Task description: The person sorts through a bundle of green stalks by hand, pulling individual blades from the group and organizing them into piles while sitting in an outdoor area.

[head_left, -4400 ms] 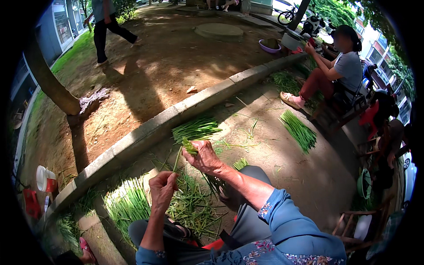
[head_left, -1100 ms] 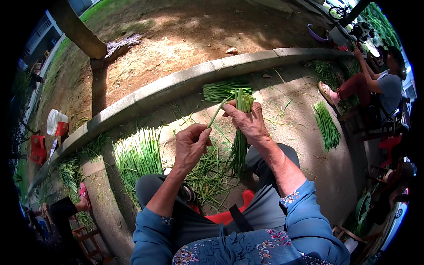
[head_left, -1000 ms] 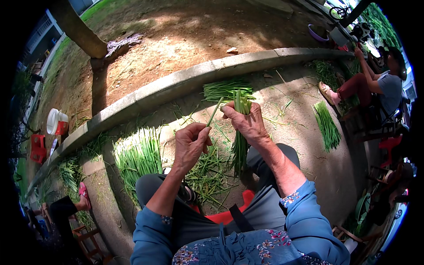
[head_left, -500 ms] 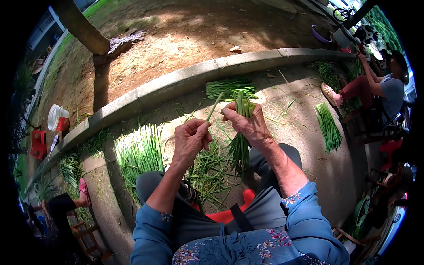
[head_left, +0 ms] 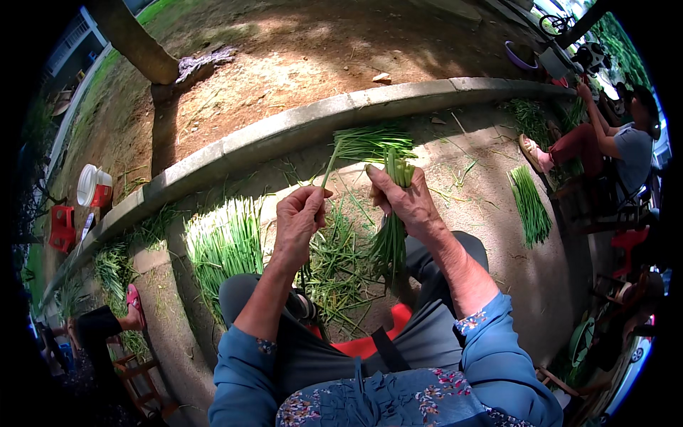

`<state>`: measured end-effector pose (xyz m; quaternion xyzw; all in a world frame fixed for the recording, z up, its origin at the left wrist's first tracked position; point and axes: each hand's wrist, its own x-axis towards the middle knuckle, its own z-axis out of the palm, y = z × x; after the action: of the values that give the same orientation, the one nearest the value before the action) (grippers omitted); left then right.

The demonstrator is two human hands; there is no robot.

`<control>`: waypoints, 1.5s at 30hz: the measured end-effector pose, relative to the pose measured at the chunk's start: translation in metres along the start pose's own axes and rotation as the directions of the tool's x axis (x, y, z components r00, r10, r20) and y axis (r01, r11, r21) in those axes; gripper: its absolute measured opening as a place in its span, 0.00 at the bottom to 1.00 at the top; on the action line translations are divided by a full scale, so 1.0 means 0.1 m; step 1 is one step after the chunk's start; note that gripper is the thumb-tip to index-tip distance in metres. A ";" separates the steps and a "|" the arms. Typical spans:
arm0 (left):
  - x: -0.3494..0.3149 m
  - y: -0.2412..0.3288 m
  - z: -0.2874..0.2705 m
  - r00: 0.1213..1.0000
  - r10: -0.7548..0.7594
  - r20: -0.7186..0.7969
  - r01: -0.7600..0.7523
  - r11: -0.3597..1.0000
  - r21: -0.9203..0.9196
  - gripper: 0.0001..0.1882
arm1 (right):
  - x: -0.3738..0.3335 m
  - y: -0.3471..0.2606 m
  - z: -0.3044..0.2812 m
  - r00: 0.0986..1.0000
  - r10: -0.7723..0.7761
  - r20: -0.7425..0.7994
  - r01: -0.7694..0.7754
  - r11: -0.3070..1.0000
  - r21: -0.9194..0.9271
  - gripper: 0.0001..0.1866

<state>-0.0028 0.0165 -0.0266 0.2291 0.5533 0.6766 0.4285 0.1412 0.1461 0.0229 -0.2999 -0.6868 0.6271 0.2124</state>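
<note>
My left hand [head_left: 299, 220] pinches one thin green stalk [head_left: 331, 165], which sticks up from between thumb and fingers. To its right, my right hand [head_left: 411, 205] is closed round a bunch of green stalks [head_left: 388, 245]. Their pale cut ends point up past my thumb, and the dark green lengths hang down between my knees. A large heap of similar stalks [head_left: 226, 242], white at the far ends, lies left of my knee. Beyond my hands another bundle of stalks [head_left: 373, 144] rests beside the kerb. Loose trimmings [head_left: 336, 274] litter the ground below my hands.
A stone kerb [head_left: 284, 128] curves past, with bare earth and a tree trunk [head_left: 131, 43] behind it. A small stalk bundle [head_left: 529, 206] lies at right, near a seated person [head_left: 612, 149]. At left are a red stool [head_left: 62, 229], a white bucket [head_left: 89, 186] and another person's foot [head_left: 134, 313].
My left hand has shifted slightly left and down with the single stalk, away from the bunch. The right hand still grips the bunch, its thumb raised a little more.
</note>
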 end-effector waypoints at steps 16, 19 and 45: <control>-0.04 0.02 0.06 0.999 0.000 0.048 -0.006 0.993 0.118 0.11 | 0.03 -0.01 0.16 0.997 -0.057 0.048 0.055 0.998 0.043 0.16; -0.07 0.04 0.12 0.997 0.011 0.077 -0.026 0.979 0.201 0.11 | 0.04 -0.01 0.19 0.993 -0.053 0.101 0.045 0.996 0.078 0.14; -0.06 0.11 0.03 0.999 0.014 0.032 -0.017 0.994 0.111 0.11 | 0.09 0.19 0.09 0.986 0.164 0.009 -0.159 0.967 -0.200 0.10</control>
<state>-0.0006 0.0130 -0.0146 0.2675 0.5817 0.6444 0.4182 0.1307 0.1462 0.0019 -0.3664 -0.7219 0.5745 0.1210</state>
